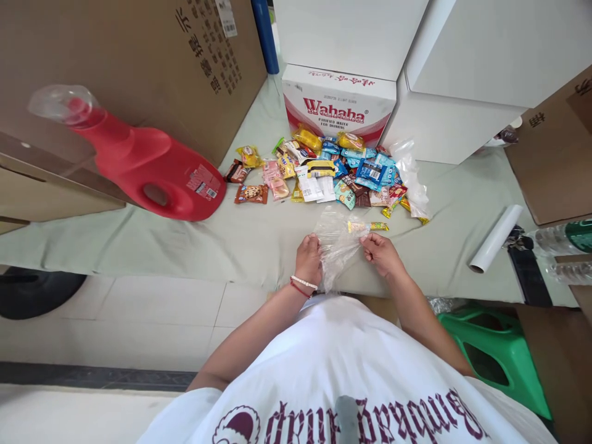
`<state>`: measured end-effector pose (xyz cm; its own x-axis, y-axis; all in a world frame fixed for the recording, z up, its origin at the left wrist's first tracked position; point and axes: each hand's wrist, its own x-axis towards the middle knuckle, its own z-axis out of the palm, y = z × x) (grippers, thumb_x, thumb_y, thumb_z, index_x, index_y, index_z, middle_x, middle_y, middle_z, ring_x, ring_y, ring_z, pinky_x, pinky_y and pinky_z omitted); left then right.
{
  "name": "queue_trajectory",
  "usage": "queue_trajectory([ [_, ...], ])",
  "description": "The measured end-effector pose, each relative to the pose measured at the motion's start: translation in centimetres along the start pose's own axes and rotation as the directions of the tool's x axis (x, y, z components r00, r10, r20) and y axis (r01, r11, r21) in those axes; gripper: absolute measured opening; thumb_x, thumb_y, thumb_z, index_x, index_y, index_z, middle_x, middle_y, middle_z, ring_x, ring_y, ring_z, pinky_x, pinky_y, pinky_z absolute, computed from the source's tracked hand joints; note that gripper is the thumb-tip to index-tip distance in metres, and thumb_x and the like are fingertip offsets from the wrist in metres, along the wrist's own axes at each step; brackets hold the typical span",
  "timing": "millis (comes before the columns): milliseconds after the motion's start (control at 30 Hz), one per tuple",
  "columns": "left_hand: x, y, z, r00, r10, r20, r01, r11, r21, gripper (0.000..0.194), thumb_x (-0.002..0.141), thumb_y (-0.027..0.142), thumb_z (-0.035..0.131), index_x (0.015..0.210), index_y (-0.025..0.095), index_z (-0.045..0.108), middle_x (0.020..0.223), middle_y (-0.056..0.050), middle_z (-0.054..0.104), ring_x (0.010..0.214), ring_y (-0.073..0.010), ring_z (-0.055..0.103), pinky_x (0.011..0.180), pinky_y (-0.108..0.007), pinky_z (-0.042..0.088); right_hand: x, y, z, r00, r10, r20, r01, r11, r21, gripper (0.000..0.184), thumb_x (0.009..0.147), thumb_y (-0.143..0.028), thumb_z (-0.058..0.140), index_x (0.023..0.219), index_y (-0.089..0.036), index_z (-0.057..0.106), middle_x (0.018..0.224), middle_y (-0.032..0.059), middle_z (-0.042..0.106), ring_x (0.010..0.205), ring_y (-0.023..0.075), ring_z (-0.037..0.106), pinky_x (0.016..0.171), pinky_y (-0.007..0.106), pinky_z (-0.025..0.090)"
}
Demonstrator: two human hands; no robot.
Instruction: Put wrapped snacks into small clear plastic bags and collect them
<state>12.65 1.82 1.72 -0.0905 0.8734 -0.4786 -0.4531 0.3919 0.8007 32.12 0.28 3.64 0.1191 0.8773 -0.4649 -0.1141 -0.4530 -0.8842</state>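
Observation:
A clear plastic bag point(340, 250) is stretched between my two hands, just above the front edge of the cloth-covered table. My left hand point(308, 259) is closed on the bag's left side. Pinching its right side is my right hand point(380, 253). Behind the bag lies a thin yellow wrapped stick point(379, 226), partly seen through the plastic. Beyond it spreads a pile of wrapped snacks point(324, 169) in blue, yellow, brown and pink packets. A brown cookie packet point(251, 194) lies at the pile's left end.
A Wahaha carton point(340, 108) stands behind the snacks, with white boxes point(467, 55) around it. To the left is a large red jug point(157, 163). Another crumpled clear bag point(409, 172), a white roll point(497, 238) and plastic bottles point(562, 239) lie rightward. A green stool point(504, 357) stands below.

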Motion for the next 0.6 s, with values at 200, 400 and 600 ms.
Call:
queue_trajectory([
  [200, 0.1, 0.4, -0.6, 0.995, 0.089, -0.034, -0.087, 0.995, 0.042, 0.043, 0.088, 0.053, 0.067, 0.070, 0.022, 0.044, 0.062, 0.007, 0.039, 0.054, -0.0096, 0.033, 0.051, -0.024, 0.027, -0.2, 0.9, -0.5, 0.998, 0.033, -0.060, -0.032, 0.999, 0.009, 0.051, 0.065, -0.064, 0.082, 0.072, -0.020, 0.057, 0.054, -0.0060, 0.047, 0.045, 0.0083, 0.043, 0.040, 0.021, 0.024],
  [400, -0.3, 0.2, 0.1, 0.989, 0.143, -0.041, -0.142, 0.989, 0.032, 0.046, 0.090, 0.060, 0.065, 0.072, 0.024, 0.043, 0.060, 0.006, 0.041, 0.051, -0.0101, 0.034, 0.049, -0.026, 0.028, -2.3, 1.9, 3.5, 0.981, 0.156, 0.116, -0.148, 0.986, -0.077, 0.050, 0.072, -0.067, 0.075, 0.072, -0.019, 0.061, 0.074, 0.0040, 0.068, 0.045, 0.0089, 0.049, 0.037, 0.022, 0.029],
  [600, 0.8, 0.3, -0.8, 0.979, 0.183, -0.088, -0.182, 0.983, 0.015, 0.051, 0.085, 0.065, 0.068, 0.073, 0.024, 0.042, 0.062, 0.007, 0.039, 0.051, -0.0092, 0.031, 0.046, -0.025, 0.024, -3.1, 1.3, 3.9, 0.985, 0.076, 0.152, -0.063, 0.994, -0.090, 0.047, 0.073, -0.064, 0.076, 0.071, -0.020, 0.059, 0.069, 0.0002, 0.064, 0.045, 0.0074, 0.042, 0.038, 0.021, 0.028],
])
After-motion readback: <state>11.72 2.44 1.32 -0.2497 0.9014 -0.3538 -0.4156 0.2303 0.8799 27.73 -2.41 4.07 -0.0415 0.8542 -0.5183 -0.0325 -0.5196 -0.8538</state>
